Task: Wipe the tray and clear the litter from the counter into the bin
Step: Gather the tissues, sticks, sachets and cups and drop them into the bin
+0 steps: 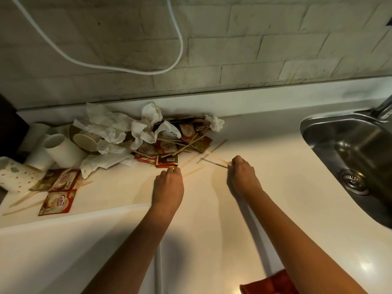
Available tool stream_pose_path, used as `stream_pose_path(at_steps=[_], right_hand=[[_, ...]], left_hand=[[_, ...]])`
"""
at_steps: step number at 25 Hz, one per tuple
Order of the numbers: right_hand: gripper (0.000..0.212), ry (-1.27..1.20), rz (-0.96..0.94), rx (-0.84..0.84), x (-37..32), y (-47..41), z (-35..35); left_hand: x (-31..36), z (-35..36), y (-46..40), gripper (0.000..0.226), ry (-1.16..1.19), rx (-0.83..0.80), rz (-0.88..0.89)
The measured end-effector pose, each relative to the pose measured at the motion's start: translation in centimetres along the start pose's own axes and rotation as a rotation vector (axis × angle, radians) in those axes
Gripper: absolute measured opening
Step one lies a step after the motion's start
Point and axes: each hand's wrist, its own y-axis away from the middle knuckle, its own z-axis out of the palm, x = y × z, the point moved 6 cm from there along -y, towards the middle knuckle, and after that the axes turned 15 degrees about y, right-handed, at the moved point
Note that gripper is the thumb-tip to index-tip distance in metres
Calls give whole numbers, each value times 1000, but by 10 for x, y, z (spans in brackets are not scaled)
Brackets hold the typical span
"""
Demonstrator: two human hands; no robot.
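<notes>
A heap of litter lies on the white counter [265,177] against the wall: crumpled tissues [118,126], red and brown coffee sachets [167,161], wooden stir sticks [192,172] and paper cups [63,149]. My left hand [168,187] reaches to the brown sachet with the barcode, fingertips curled at its lower edge. My right hand [244,175] pinches a few stir sticks [216,161] just above the counter, right of the heap. More sachets [58,201] and sticks lie at the left. No tray or bin shows.
A steel sink [350,155] with its drain sits at the right, a tap [384,109] behind it. A white cable [127,68] hangs along the brick wall. A red cloth [269,284] lies at the bottom edge. A dotted paper cup [17,177] lies at far left.
</notes>
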Motion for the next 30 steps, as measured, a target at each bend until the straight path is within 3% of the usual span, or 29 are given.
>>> stream_pose_path(at_steps=[4, 8, 14, 21, 25, 30], right_hand=[[12, -218, -8, 28, -1, -19, -6], [33, -108, -133, 85, -8, -48, -9], [30, 109, -144, 56, -7, -72, 0], [24, 185, -222, 91, -12, -67, 7], [27, 202, -184, 56, 0, -56, 10], [29, 274, -61, -45, 20, -20, -6]], left_hand=[[0, -12, -9, 33, 211, 25, -63], [8, -16, -30, 31, 460, 29, -117], [12, 3, -49, 28, 431, 21, -154], [22, 11, -46, 31, 130, 22, -76], [16, 9, -36, 34, 162, -7, -130], [19, -18, -11, 20, 372, 78, -166]])
